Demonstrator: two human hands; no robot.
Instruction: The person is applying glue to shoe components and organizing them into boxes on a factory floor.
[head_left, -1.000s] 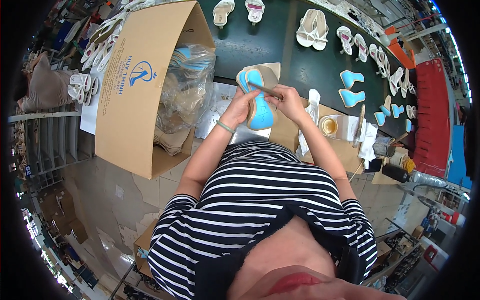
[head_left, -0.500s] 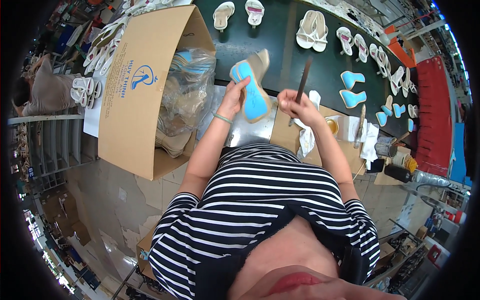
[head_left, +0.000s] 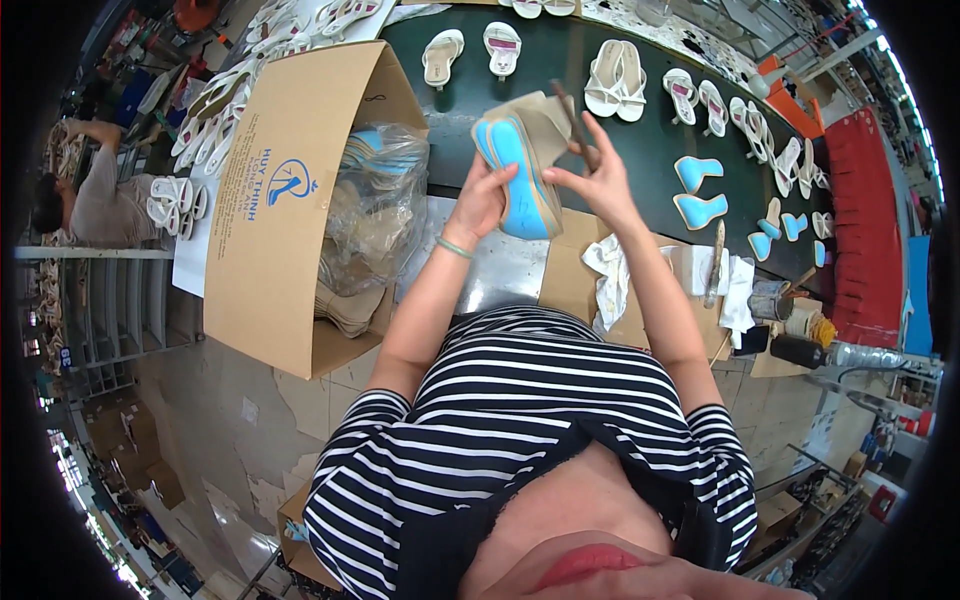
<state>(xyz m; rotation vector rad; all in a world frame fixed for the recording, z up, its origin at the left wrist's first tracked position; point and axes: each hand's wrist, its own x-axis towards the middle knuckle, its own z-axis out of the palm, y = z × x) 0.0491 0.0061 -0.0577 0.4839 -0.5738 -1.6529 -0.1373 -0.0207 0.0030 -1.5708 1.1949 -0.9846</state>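
Note:
Over the front of the dark green bench (head_left: 470, 120), a beige wedge sole (head_left: 518, 185) with a bright blue footbed is tilted up. My left hand (head_left: 480, 205) grips it from the left side, thumb across the blue face. At its right edge is my right hand (head_left: 600, 180), whose thumb touches or nearly touches the wedge. A thin dark stick (head_left: 578, 125), smeared by motion, is held among the right fingers; its tip lies by the heel end. Below the right wrist, a crumpled white cloth (head_left: 606, 275) rests on cardboard.
A large cardboard box (head_left: 270, 240) stands at left, with a clear plastic bag (head_left: 375, 215) of soles inside. White sandals (head_left: 615, 80) line the bench's far side. Blue-topped soles (head_left: 700, 210) lie to the right, near tins (head_left: 768, 298). Another person (head_left: 110, 190) is at far left.
My right hand has moved up and left to the wedge sole, bringing the dark stick against or near it. The sole has turned slightly in my left hand.

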